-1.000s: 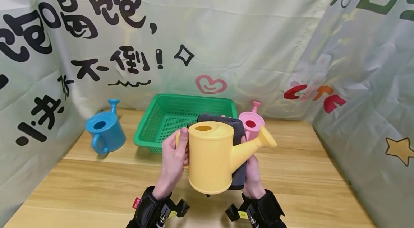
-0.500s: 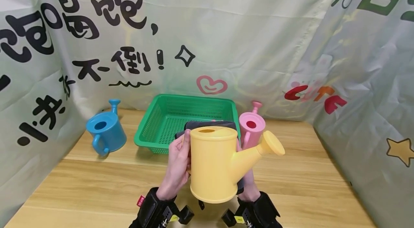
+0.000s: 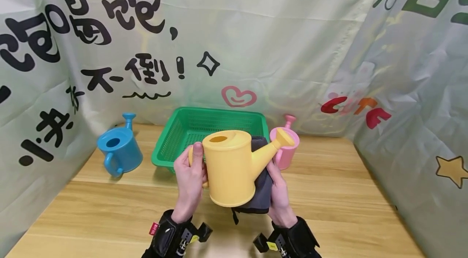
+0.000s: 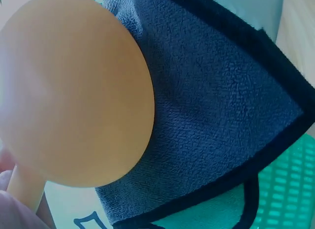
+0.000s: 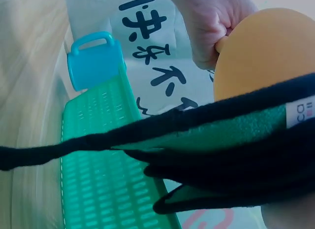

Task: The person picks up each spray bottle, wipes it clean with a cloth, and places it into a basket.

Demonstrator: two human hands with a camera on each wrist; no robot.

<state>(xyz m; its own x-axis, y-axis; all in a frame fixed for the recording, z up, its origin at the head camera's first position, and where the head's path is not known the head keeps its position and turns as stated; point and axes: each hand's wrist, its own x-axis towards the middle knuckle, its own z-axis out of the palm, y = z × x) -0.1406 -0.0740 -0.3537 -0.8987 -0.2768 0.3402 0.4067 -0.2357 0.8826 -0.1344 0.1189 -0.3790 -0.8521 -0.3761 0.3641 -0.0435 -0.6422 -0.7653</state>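
A yellow watering can [image 3: 227, 172] is held up above the table, its spout towards the right. My left hand [image 3: 190, 183] grips it by the handle, thumb up along the back. On the other side, my right hand [image 3: 280, 197] holds a folded dark grey towel [image 3: 262, 197] with black edging, partly hidden behind the can. In the left wrist view the towel [image 4: 216, 106] lies right beside the can's round bottom [image 4: 78, 91]. Folded layers of the towel [image 5: 221, 175] and a dangling black loop show in the right wrist view; most of the right fingers are hidden.
Behind the hands a green plastic basket [image 3: 164, 144] stands on the wooden table [image 3: 347, 209]. A blue watering can [image 3: 122, 152] is to its left, a pink watering can [image 3: 287, 158] to its right. A printed white curtain [image 3: 292, 46] encloses the back and sides.
The yellow can dipped and shifted right, then came up and left again. The towel moved from behind the can's top to its lower right side, with its loop now hanging in sight.
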